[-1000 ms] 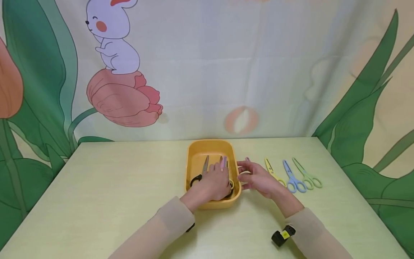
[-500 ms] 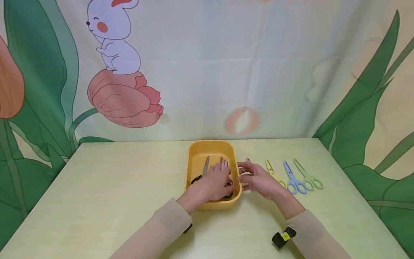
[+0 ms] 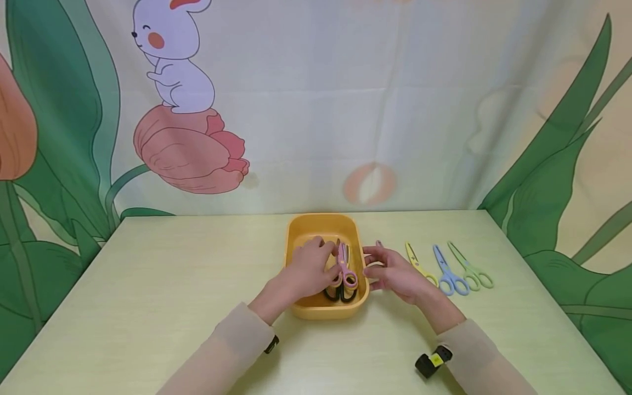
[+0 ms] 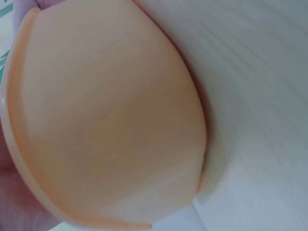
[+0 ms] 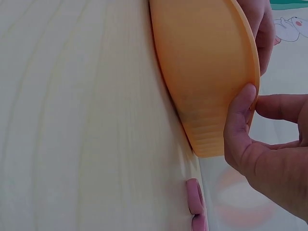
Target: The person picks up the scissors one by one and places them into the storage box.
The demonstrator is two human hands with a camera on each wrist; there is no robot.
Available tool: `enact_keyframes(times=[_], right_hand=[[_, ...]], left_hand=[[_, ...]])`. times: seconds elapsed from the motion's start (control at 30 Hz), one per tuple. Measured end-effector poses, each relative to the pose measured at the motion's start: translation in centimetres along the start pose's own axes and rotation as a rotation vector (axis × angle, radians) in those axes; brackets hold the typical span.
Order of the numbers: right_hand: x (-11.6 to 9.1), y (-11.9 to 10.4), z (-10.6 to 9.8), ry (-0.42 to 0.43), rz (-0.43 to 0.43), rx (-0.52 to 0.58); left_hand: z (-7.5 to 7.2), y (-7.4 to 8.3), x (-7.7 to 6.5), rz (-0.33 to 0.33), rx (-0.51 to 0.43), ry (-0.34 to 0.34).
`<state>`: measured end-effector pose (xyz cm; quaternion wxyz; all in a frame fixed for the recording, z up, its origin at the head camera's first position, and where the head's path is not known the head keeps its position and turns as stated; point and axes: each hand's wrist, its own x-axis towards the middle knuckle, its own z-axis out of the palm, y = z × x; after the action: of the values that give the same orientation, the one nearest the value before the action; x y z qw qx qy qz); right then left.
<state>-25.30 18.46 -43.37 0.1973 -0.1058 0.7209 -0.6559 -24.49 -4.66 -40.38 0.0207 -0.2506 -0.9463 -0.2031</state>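
Note:
A yellow tray [image 3: 323, 312] holds several scissors in the head view. Pink-handled scissors [image 3: 344, 263] lie over black-handled scissors [image 3: 348, 295] in its right half. My left hand [image 3: 310, 267] is over the tray's left half, thumb and fingers apart, the thumb beside the pink scissors; what lies under the palm is hidden. My right hand [image 3: 397, 274] pinches the tray's right rim, with one fingertip [image 5: 248, 91] on the outer wall in the right wrist view. The left wrist view mostly shows the tray's outer wall [image 4: 110, 115].
Right of the tray lie yellow scissors [image 3: 421, 265], blue scissors [image 3: 448, 272] and green scissors [image 3: 471, 267]. Another pink pair [image 5: 195, 197] lies beside the tray, mostly hidden by my right hand in the head view. A printed curtain [image 3: 306, 109] hangs behind the table.
My left hand has let go of the pink scissors in the tray and moved left, over where a black-handled pair showed before. My right hand stays at the rim.

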Motion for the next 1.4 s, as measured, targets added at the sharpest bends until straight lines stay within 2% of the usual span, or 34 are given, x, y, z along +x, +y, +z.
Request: enact_keyframes(times=[0.13, 0.27, 0.37, 0.43, 0.73, 0.9, 1.03, 1.2, 1.3, 1.4], right_hand=[[0.0, 0.0, 0.0, 0.005, -0.002, -0.005], [0.0, -0.1, -0.1, 0.006, -0.002, -0.010], [0.0, -0.2, -0.1, 0.009, -0.002, -0.011], [0.0, -0.3, -0.2, 0.009, -0.004, -0.014], [0.2, -0.5, -0.1, 0.007, -0.001, -0.015], [0.1, -0.5, -0.1, 0.001, -0.001, -0.021], [0.1, -0.6, -0.1, 0.002, 0.003, -0.016], [0.0, -0.4, 0.0, -0.002, 0.003, -0.005], [0.0, -0.3, 0.0, 0.003, 0.005, -0.010], [0.0, -0.3, -0.1, 0.005, -0.001, -0.017]], left_hand=[[-0.7, -0.8, -0.5, -0.023, -0.044, 0.156], [-1.2, -2.1, -0.9, -0.088, -0.113, 0.275], [-1.7, -3.2, -1.1, -0.123, -0.199, 0.323], [-2.0, -3.8, -1.2, -0.147, -0.277, 0.325], [-2.1, -6.8, -1.8, -0.326, -0.587, 0.292], [-2.2, -7.8, -2.4, -0.469, -0.837, 0.202], [-2.3, -8.4, -2.9, -0.536, -1.006, 0.122], [-2.3, -8.9, -3.7, -0.553, -1.161, 0.016], [-2.1, -9.1, -3.9, -0.530, -1.214, -0.039], [-2.0, -9.2, -3.9, -0.509, -1.227, -0.059]])
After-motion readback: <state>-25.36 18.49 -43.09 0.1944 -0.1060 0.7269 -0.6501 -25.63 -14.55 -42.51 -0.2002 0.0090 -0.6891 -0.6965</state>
